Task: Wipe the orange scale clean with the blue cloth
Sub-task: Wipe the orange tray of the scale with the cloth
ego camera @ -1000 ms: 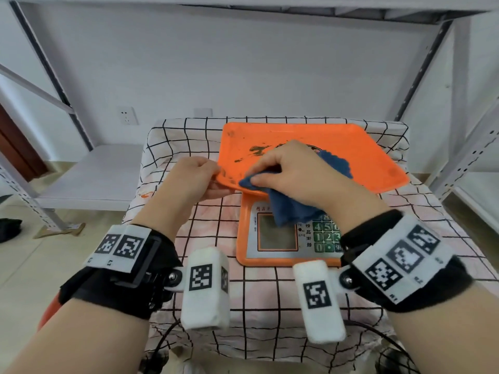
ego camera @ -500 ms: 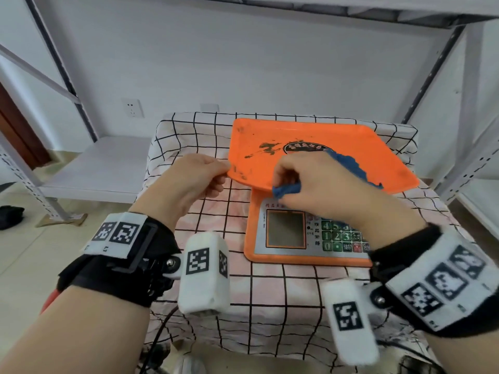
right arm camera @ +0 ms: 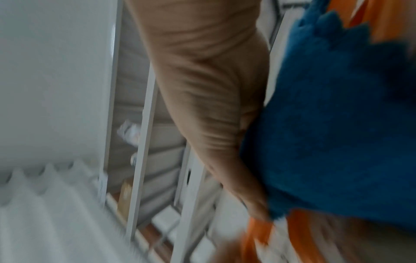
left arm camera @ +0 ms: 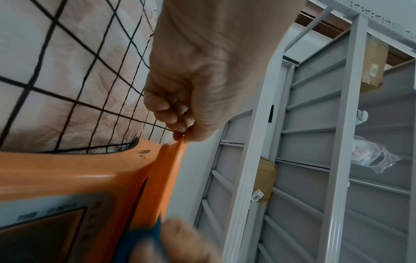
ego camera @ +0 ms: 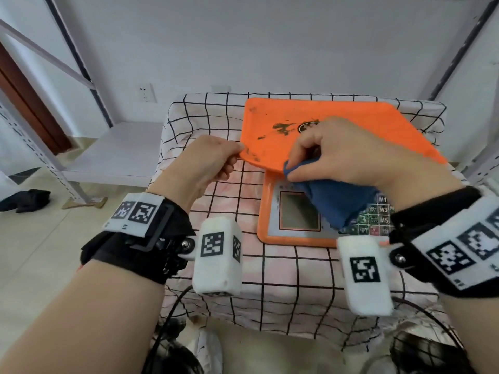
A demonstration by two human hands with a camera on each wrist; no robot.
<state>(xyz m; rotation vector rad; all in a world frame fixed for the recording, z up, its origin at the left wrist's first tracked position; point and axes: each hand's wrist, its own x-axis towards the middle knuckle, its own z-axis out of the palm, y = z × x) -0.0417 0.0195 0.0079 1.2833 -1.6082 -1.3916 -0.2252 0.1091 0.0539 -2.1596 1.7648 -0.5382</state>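
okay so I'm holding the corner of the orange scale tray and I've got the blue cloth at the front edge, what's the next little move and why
Probably sweep the blue cloth up and away from you onto the dark smears near the tray's middle. Your right hand grips the cloth at the orange scale tray's front edge, with the smears just beyond it, still unwiped. Your left hand pinches the near left corner, so the tray should stay steady.

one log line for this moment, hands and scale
left hand: pinches scale tray corner | right hand: grips blue cloth at tray front edge | dark smears: present
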